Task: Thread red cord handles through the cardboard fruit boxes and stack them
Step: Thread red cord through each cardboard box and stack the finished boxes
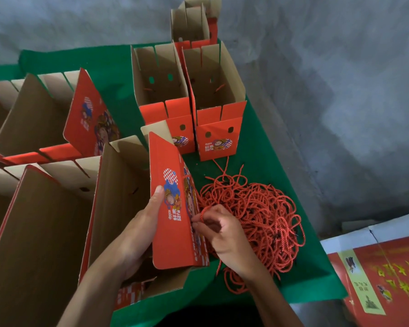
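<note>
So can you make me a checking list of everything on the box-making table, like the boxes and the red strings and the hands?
Surface: green cloth covers the table.
Job's things: box being threaded stands open near the person; two upright boxes stand side by side behind it; more open boxes lie at the left; pile of red cords sits on the cloth to the right.
Clutter: nothing seen.
Hands: left hand holds the box's red flap; right hand pinches one red cord at the box's side.
Cables: nothing seen, only cords.
Surroundings: grey wall behind; printed red carton at lower right.
</note>
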`<state>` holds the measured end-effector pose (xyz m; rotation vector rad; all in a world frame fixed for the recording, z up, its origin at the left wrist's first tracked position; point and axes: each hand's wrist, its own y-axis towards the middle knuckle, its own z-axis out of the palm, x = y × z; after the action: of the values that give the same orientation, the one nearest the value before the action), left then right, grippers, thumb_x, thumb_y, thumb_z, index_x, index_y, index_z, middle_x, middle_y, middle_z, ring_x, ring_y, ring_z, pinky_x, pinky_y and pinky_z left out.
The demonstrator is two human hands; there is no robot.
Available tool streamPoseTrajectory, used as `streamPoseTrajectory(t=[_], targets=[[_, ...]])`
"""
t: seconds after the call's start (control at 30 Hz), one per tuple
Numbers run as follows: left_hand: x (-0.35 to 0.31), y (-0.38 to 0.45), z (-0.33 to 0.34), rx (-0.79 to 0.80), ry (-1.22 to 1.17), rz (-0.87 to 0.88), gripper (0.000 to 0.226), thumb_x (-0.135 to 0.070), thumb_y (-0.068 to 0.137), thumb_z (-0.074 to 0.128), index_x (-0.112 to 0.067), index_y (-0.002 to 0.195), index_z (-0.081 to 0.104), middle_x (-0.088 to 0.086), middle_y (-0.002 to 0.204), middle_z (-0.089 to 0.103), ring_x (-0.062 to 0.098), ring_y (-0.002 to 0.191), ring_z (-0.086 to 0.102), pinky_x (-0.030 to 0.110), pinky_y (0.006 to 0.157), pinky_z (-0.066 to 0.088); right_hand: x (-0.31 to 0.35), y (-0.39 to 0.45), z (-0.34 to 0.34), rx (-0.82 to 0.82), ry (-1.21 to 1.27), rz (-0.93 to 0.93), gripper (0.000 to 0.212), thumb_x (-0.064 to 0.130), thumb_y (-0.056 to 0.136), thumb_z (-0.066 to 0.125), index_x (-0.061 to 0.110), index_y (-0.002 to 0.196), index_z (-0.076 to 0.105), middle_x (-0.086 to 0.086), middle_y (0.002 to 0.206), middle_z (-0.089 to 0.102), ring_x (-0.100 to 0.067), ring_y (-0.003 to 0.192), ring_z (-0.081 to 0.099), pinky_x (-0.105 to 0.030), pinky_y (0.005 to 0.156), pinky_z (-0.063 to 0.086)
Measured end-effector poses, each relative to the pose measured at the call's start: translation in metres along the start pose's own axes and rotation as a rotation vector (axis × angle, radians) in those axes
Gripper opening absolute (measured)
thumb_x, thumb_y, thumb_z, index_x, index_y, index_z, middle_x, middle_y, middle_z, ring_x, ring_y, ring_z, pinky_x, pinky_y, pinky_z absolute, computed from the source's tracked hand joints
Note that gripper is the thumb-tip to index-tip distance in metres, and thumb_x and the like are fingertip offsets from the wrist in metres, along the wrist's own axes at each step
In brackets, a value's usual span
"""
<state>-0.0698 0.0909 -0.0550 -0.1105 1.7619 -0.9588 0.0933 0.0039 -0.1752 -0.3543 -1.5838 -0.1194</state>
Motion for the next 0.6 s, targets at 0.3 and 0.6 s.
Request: streamPoseTrajectory(t=[0.3, 0.6], targets=[[-0.005, -0.003, 0.002, -0.018, 0.042, -0.027, 0.133, -0.109, 0.04, 0.042, -0.024, 0.141, 0.054, 0.013, 0.13, 0.066, 0.038, 0.117, 0.064, 0.059, 0.1, 0.05, 0.021, -0.009, -0.001, 0.1, -0.393, -0.217, 0.012, 0.024, 0.108, 0.052, 0.026, 0.105, 0.063, 0.008, 0.103, 0.063, -0.009, 0.098, 0.062, -0.035, 0.085, 0.051], [-0.004, 0.001, 0.008, 0.026, 0.082, -0.03, 0.139, -0.112, 0.037, 0.033, -0.027, 0.145, 0.051, 0.014, 0.137, 0.062, 0.038, 0.125, 0.059, 0.059, 0.102, 0.049, 0.022, -0.009, -0.009, 0.047, -0.448, -0.251, 0.022, 0.016, 0.104, 0.062, 0.014, 0.123, 0.072, 0.007, 0.111, 0.066, -0.005, 0.102, 0.063, -0.028, 0.089, 0.052]])
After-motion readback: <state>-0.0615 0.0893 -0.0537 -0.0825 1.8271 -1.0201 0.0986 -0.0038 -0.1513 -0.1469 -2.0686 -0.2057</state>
